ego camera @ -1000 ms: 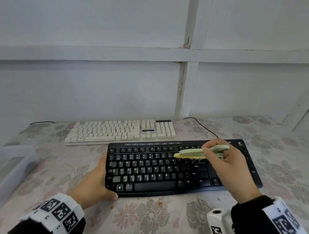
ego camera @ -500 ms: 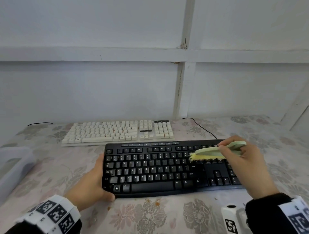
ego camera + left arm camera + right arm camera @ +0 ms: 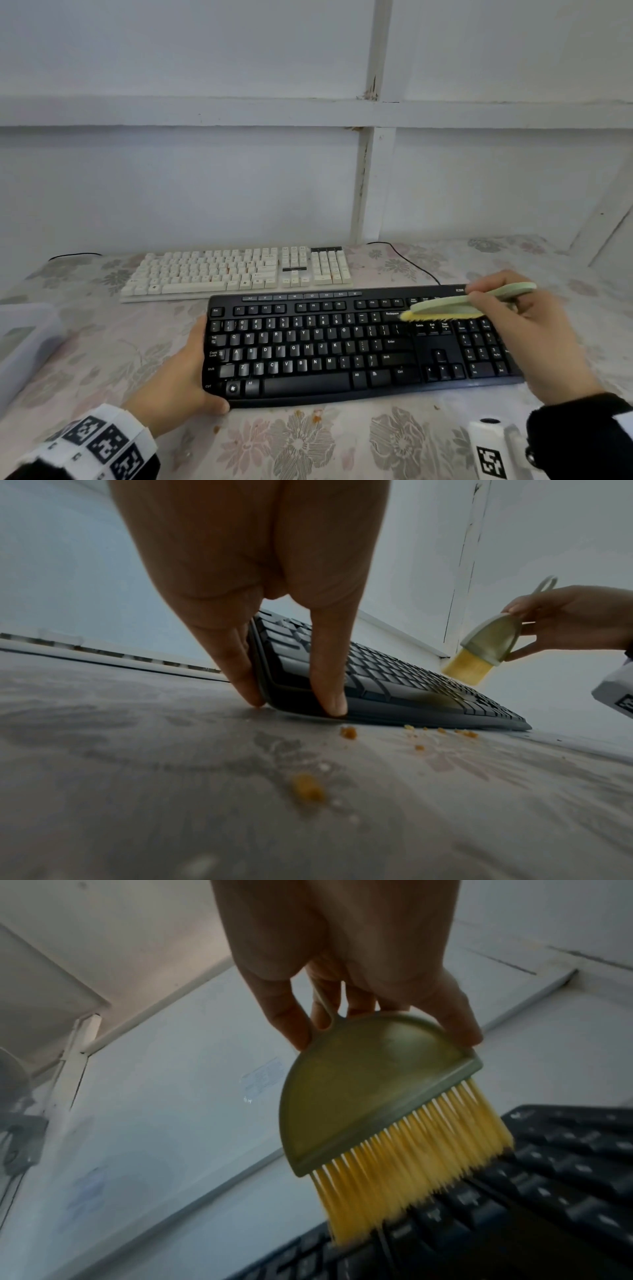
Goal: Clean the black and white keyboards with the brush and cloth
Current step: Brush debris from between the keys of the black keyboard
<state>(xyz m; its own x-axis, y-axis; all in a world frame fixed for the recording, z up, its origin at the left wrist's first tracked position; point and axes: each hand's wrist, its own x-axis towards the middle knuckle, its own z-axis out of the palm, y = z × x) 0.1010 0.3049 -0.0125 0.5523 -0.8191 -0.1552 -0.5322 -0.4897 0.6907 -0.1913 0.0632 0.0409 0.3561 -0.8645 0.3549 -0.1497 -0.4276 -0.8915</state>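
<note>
brush (image 3: pixel 455 306) moved rightward over black keyboard (image 3: pixel 342 346), plastic bin (image 3: pixel 24 346) (contents unclear)

Head cam looks down and forward over the black keyboard (image 3: pixel 359 346) from close above. Left wrist cam sits low at table level, right wrist cam peers upward along the brush (image 3: pixel 380 1096); all three catch that keyboard.

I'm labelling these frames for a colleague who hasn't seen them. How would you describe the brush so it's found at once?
Start at the black keyboard lying nearest on the flowered tablecloth. Over its right part, the right hand grips the brush. It alone has a pale green half-round body with yellow bristles.
</note>
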